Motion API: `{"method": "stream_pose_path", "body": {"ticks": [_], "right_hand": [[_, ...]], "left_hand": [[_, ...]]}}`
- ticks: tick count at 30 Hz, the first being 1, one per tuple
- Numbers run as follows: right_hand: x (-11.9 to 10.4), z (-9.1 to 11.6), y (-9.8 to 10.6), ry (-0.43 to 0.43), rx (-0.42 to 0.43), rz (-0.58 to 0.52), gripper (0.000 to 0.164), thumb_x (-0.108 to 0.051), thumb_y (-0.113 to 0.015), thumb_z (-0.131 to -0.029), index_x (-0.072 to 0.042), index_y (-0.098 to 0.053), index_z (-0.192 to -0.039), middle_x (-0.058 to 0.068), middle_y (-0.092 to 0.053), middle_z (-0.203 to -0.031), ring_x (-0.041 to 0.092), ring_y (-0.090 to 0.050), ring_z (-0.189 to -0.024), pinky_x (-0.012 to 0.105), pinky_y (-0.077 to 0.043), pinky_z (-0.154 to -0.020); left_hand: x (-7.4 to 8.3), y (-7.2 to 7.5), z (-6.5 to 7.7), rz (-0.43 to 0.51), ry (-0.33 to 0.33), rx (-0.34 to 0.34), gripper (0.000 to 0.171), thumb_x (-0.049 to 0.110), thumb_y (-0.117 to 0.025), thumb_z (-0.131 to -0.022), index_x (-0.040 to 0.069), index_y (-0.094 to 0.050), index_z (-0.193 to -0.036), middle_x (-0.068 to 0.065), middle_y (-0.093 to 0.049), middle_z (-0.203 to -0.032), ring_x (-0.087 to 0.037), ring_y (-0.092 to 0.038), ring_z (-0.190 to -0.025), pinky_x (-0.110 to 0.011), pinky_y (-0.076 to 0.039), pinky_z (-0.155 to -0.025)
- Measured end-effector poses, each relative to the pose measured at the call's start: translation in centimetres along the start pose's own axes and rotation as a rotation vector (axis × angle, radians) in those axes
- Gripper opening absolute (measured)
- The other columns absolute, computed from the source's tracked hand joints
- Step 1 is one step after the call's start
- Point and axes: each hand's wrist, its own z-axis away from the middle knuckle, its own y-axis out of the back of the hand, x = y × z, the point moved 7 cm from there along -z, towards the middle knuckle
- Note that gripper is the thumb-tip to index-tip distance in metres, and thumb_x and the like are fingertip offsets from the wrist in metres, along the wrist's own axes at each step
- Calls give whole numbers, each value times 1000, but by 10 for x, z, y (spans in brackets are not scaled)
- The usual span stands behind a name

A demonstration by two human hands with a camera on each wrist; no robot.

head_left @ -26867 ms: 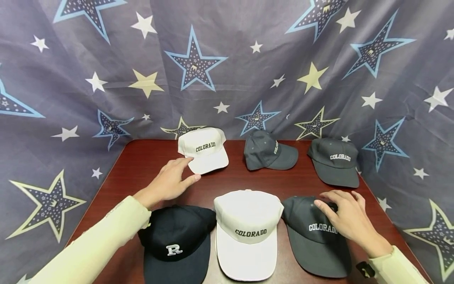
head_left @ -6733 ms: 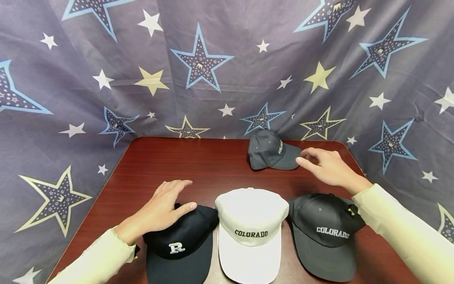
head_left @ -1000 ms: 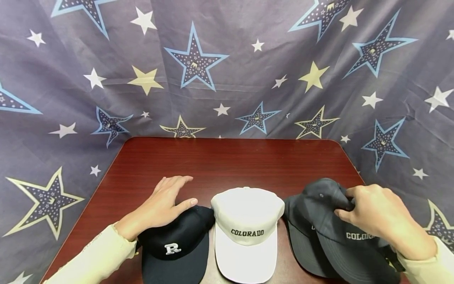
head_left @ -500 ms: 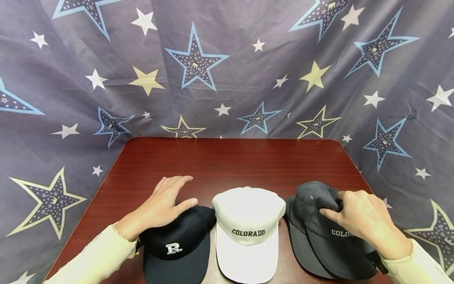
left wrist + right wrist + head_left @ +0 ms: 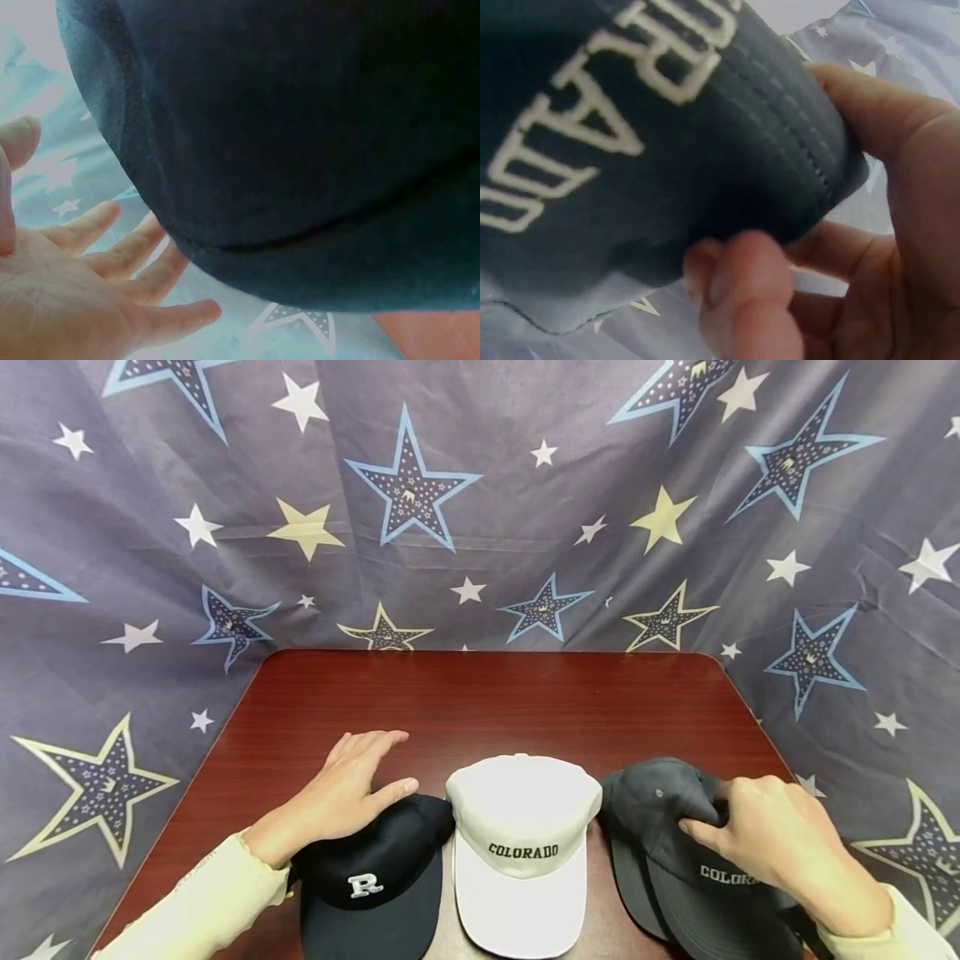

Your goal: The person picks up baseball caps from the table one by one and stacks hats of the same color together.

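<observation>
My right hand [image 5: 780, 839] grips the crown of a dark grey "COLORADO" cap [image 5: 663, 818] at the front right. That cap overlaps another dark grey cap [image 5: 628, 881], whose brim shows at its left. In the right wrist view, thumb and fingers pinch the side of the lettered cap [image 5: 675, 142]. My left hand [image 5: 330, 797], its fingers extended, hovers by the crown of a black cap [image 5: 375, 931] with a white "R". In the left wrist view, the black cap [image 5: 300, 150] fills much of the picture, in front of some fingertips.
A white "COLORADO" cap [image 5: 522, 806] sits between the black cap and the grey ones, brim toward me. The reddish-brown table [image 5: 487, 693] stretches behind the row. A grey star-print cloth [image 5: 480, 552] hangs at the back and both sides.
Caps that stood along the back of the table are gone from there. Over the last second, my right hand lowered the grey cap leftward onto the other grey one. My left hand stayed put.
</observation>
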Motion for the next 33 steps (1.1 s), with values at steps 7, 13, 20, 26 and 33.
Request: {"method": "stream_pose_path", "body": {"ticks": [7, 13, 20, 26, 33], "right_hand": [[1, -2, -27, -77, 130, 34, 57, -66, -69, -70, -11, -55, -63, 7, -49, -52, 30, -43, -41, 43, -31, -34], [11, -8, -42, -142, 173, 59, 82, -78, -54, -75, 2, -58, -90, 22, -48, -70, 34, -43, -44, 49, -35, -36], [27, -4, -47, -268, 36, -21, 95, -82, -38, -80, 0, -45, -126, 32, -45, -103, 45, -52, -73, 59, -41, -51], [42, 4, -45, -299, 146, -111, 110, -80, -55, -72, 1, -28, -140, 34, -43, -109, 53, -46, -87, 65, -37, -61], [65, 6, -63, -339, 34, -326, 120, -75, -65, -69, -3, -13, -149, 35, -43, -126, 52, -47, -101, 64, -38, -68]], "left_hand": [[0, 0, 1, -4, -10, 4, 66, 53, -57, -90, 10, -41, -139, -9, -46, -137, -29, -35, -128, -60, -15, -108], [-1, 0, 2, -5, -4, 7, 66, 53, -57, -90, 11, -41, -139, -8, -46, -137, -29, -34, -129, -61, -14, -108], [-3, 0, 4, -5, 6, -1, 67, 55, -56, -91, 12, -40, -140, -7, -45, -138, -29, -32, -130, -61, -12, -108], [-2, 0, 2, -5, -4, 4, 68, 56, -55, -90, 12, -40, -140, -7, -45, -138, -28, -33, -130, -61, -11, -108], [0, -2, 0, -6, -12, 4, 68, 56, -55, -90, 12, -40, -140, -7, -45, -137, -28, -33, -130, -61, -11, -108]]}}
